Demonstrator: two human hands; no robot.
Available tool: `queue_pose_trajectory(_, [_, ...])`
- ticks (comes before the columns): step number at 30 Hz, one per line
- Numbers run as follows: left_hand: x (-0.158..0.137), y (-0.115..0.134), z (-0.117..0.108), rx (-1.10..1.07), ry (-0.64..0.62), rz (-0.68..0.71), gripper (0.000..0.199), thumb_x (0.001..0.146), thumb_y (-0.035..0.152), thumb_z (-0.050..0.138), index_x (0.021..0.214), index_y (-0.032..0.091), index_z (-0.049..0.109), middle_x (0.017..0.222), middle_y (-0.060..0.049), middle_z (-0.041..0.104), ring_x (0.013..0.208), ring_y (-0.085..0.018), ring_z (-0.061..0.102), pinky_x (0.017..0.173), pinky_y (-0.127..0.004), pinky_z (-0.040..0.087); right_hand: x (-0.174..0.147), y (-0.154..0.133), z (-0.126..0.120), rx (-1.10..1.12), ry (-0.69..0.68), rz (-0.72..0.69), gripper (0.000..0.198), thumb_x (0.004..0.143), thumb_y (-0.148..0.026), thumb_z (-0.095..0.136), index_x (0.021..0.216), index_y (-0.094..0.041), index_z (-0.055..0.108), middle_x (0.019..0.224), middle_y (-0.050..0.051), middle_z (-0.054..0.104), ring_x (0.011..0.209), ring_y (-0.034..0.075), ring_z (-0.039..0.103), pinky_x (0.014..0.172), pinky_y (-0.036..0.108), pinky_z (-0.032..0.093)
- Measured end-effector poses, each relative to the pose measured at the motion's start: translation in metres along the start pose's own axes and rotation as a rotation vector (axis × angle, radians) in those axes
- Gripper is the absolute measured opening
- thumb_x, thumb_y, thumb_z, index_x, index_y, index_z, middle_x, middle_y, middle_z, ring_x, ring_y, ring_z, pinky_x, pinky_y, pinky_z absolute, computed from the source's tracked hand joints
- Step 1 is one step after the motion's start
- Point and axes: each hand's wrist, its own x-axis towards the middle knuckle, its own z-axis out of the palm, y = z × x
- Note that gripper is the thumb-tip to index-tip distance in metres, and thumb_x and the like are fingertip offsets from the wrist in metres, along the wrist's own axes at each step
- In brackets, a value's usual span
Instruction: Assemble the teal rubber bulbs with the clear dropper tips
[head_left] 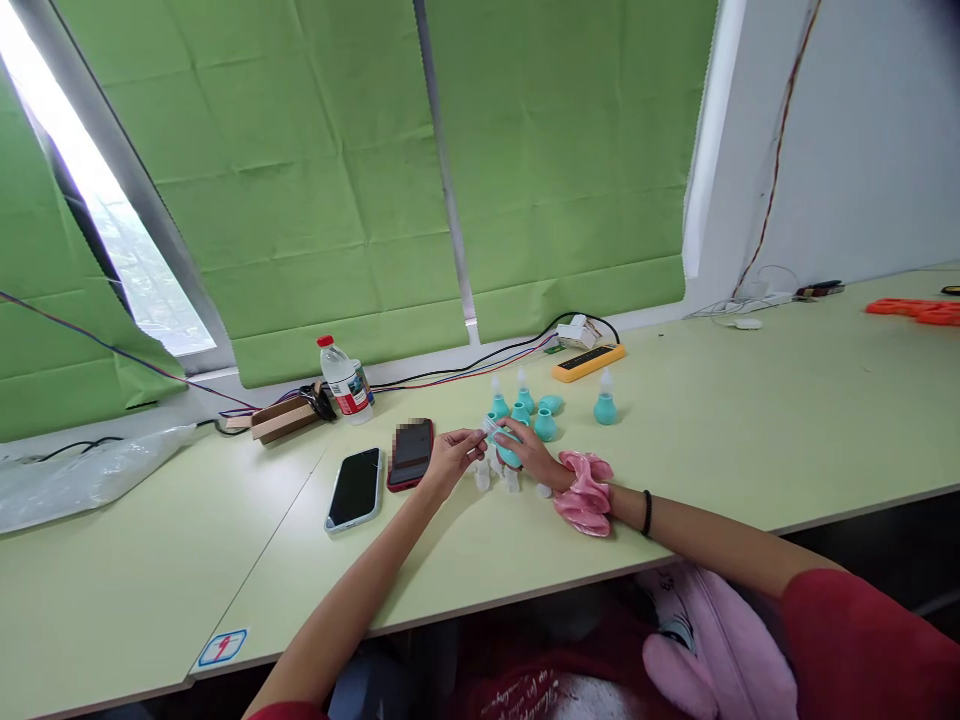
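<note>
My left hand [456, 457] pinches a small transparent plastic nozzle [489, 427] between thumb and fingers. Beside it, my right hand [531, 455] is wrapped round a teal rubber squeeze bulb [508, 452], its mouth close to the nozzle; whether the two touch I cannot tell. Just behind the hands stand several more teal bulbs, some bare, like this open-necked one [545, 425], and some topped with a nozzle. One capped bulb [605, 409] stands apart to the right. Several loose translucent nozzles [482, 476] are on the table under and in front of my hands, partly hidden.
Two phones, one white-edged [355, 490] and one red-cased [411, 455], lie left of my hands. Behind them are a water bottle [346, 382] and an open cardboard box [285, 418]. A yellow-orange power strip [589, 363] and cables run along the wall. Orange objects [911, 310] lie far right.
</note>
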Motion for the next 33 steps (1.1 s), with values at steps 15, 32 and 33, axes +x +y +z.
queue_pose_trajectory(15, [0.003,-0.003,-0.003,0.515,0.119,0.292,0.025,0.065,0.036,0.06,0.07,0.012,0.065,0.059,-0.004,0.061,0.052,-0.011,0.049,0.052,-0.023,0.041,0.0,-0.008,0.0,0.025,0.005,0.047,0.023,0.074,-0.042,0.043,0.077,-0.019,0.042,0.047,-0.005,0.038,0.037,0.007,0.035,0.034,0.019,0.023])
queue_pose_trajectory(32, [-0.001,-0.005,-0.004,1.262,0.125,0.659,0.025,0.083,0.025,0.035,0.08,0.016,0.058,0.067,-0.005,0.056,0.064,-0.013,0.047,0.059,-0.025,0.037,0.004,-0.002,-0.001,0.038,0.024,0.133,0.021,0.073,-0.04,0.045,0.07,-0.019,0.04,0.043,-0.004,0.041,0.034,0.008,0.035,0.031,0.02,0.021])
queue_pose_trajectory(33, [-0.002,-0.005,-0.003,1.245,0.135,0.655,0.025,0.083,0.026,0.035,0.08,0.016,0.058,0.066,-0.004,0.056,0.063,-0.013,0.048,0.058,-0.025,0.038,0.005,-0.002,-0.001,0.05,0.023,0.132,0.021,0.073,-0.04,0.045,0.07,-0.019,0.04,0.043,-0.004,0.042,0.034,0.008,0.036,0.031,0.02,0.02])
